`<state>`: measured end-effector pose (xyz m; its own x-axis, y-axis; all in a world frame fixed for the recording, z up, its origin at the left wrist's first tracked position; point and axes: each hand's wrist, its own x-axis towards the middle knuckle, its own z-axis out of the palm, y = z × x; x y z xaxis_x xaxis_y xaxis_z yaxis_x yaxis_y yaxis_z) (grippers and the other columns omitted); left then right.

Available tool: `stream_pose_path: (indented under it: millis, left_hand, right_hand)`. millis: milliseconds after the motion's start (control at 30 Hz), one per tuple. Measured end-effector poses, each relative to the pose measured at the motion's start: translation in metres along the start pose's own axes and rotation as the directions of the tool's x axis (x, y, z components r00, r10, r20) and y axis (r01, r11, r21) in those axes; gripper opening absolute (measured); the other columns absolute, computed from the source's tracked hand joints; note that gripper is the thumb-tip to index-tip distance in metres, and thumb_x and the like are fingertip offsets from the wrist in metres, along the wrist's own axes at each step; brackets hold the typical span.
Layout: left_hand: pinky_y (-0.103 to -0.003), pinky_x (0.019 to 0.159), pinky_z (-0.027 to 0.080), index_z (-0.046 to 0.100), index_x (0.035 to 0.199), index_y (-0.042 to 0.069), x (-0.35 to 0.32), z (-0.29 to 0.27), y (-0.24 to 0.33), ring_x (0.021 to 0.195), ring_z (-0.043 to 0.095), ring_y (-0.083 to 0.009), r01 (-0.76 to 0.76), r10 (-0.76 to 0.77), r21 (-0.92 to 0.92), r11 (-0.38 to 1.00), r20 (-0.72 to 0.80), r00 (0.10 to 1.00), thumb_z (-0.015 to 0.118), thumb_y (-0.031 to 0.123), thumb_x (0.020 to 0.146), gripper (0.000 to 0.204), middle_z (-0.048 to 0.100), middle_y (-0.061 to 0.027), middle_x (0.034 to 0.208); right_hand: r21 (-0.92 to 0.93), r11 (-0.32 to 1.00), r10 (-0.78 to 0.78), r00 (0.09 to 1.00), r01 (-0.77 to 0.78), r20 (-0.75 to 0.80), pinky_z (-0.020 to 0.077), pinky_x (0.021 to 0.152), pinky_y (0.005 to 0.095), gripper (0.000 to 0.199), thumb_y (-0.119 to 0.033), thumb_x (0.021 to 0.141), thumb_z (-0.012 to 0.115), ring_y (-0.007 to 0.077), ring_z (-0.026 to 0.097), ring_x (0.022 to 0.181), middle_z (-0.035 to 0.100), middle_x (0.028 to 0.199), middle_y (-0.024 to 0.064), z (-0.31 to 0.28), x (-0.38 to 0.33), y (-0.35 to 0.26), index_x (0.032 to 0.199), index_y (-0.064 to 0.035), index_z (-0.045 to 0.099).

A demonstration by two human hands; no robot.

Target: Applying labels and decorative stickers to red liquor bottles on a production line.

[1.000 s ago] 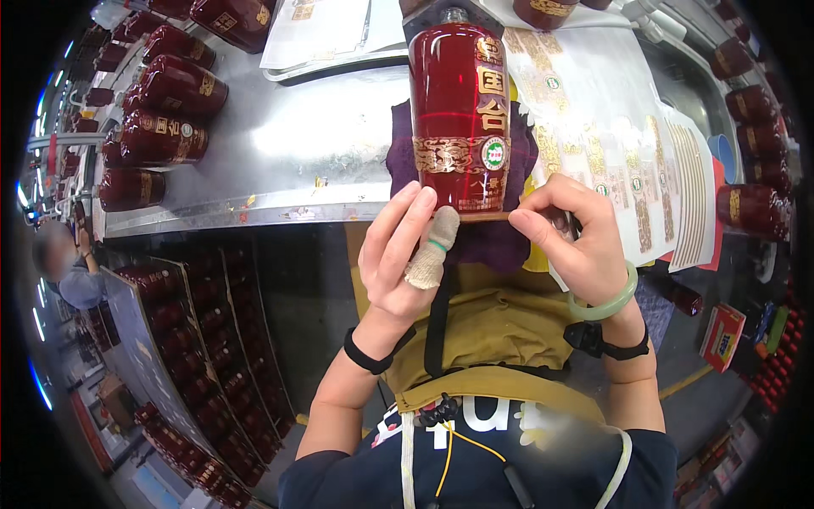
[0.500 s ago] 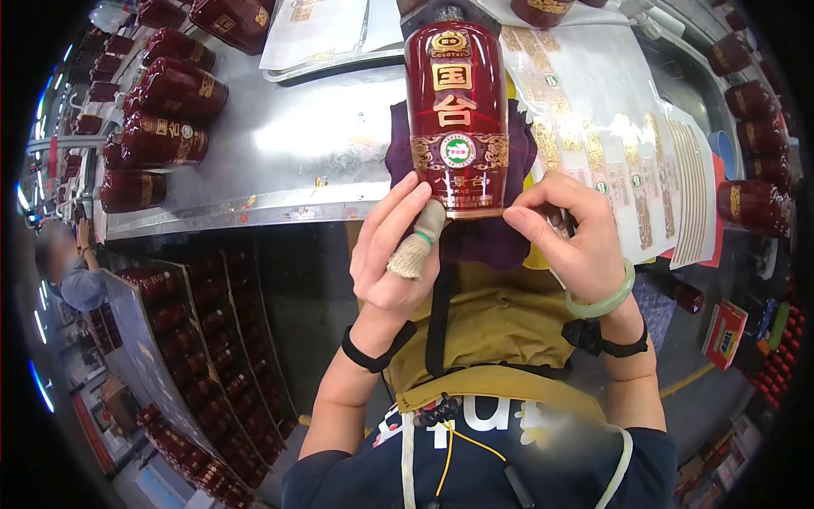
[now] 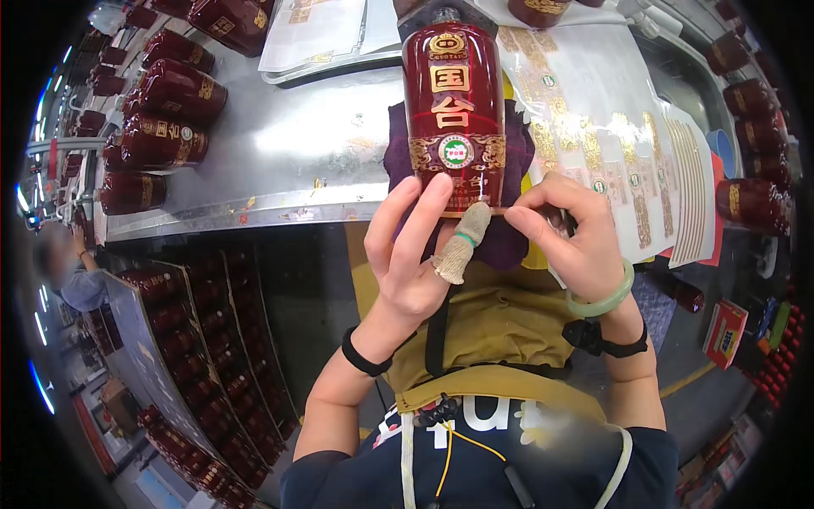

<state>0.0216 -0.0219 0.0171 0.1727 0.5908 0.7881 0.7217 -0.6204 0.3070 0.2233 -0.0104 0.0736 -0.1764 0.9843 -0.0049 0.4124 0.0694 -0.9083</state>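
A dark red glass bottle [image 3: 455, 68] with gold decoration and a round green-and-white emblem lies on a purple cloth [image 3: 397, 151], its neck pointing away from me. My left hand [image 3: 407, 267] has its fingers spread over the bottle's lower end. A knitted finger cover [image 3: 463, 244] with a green band is on one of its fingers, its tip at the bottle's base edge. At the base's right corner, my right hand [image 3: 581, 237] is closed in a pinch, thumb against forefinger. Whatever thin thing it may hold is too small to make out.
Right of the bottle lie sheets of gold decals [image 3: 593, 93]. Several similar bottles [image 3: 178, 89] lie at the left of the metal table [image 3: 318, 127], others along the right. A white-lined tray [image 3: 339, 64] stands at the back. Racks of bottles [image 3: 203, 339] fill the lower left.
My left hand has shifted right along the bottle's base, bringing the covered finger nearer my right hand. The right hand stays almost in place.
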Motion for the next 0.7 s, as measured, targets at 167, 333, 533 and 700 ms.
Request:
stream_pose_path:
  millis: [167, 333, 533, 700]
  left_hand:
    - [-0.042, 0.09, 0.062, 0.067, 0.119, -0.013, -0.002, 0.004, -0.017, 0.106, 0.072, -0.0362, 0.043, -0.053, -0.2, 0.979, -0.049, 0.997, 0.082, -0.012, 0.078, 0.044, 0.071, -0.0227, 0.118]
    - [-0.04, 0.09, 0.062, 0.067, 0.118, -0.016, -0.014, 0.001, -0.018, 0.104, 0.073, -0.0366, 0.089, -0.099, -0.171, 0.981, -0.053, 0.994, 0.079, -0.018, 0.077, 0.043, 0.071, -0.0264, 0.119]
    - [-0.04, 0.089, 0.064, 0.074, 0.102, -0.004, -0.009, 0.002, -0.008, 0.115, 0.066, -0.0358, 0.033, -0.034, -0.024, 0.999, -0.043, 0.998, 0.076, -0.015, 0.08, 0.025, 0.07, -0.0181, 0.124]
    - [-0.043, 0.093, 0.06, 0.076, 0.101, 0.002, -0.001, 0.004, -0.004, 0.115, 0.065, -0.0351, 0.0, -0.001, -0.009, 1.0, -0.05, 0.999, 0.079, -0.008, 0.081, 0.022, 0.068, -0.0158, 0.126]
  right_hand:
    - [0.029, 1.0, -0.007, 1.0, 0.007, 0.015, 0.044, 0.063, 0.0305, 0.014, -0.01, 0.089, 0.077, 0.0165, 0.057, 0.067, 0.064, 0.076, 0.0084, 0.0, 0.0, -0.003, 0.088, 0.0027, 0.072]
    - [0.042, 0.999, -0.017, 1.0, 0.016, 0.008, 0.0437, 0.063, 0.0306, 0.014, -0.01, 0.09, 0.077, 0.0156, 0.057, 0.068, 0.064, 0.076, 0.0081, 0.003, 0.001, 0.001, 0.088, 0.0031, 0.071]
    - [-0.009, 1.0, -0.018, 1.0, 0.018, -0.004, 0.0438, 0.063, 0.0308, 0.013, -0.01, 0.09, 0.077, 0.0159, 0.057, 0.067, 0.065, 0.076, 0.0087, 0.0, 0.0, 0.006, 0.088, 0.0027, 0.072]
    - [0.007, 1.0, 0.004, 1.0, -0.004, 0.002, 0.0441, 0.063, 0.0316, 0.014, -0.011, 0.089, 0.077, 0.0166, 0.057, 0.067, 0.065, 0.076, 0.0087, 0.001, -0.001, 0.006, 0.088, 0.0021, 0.072]
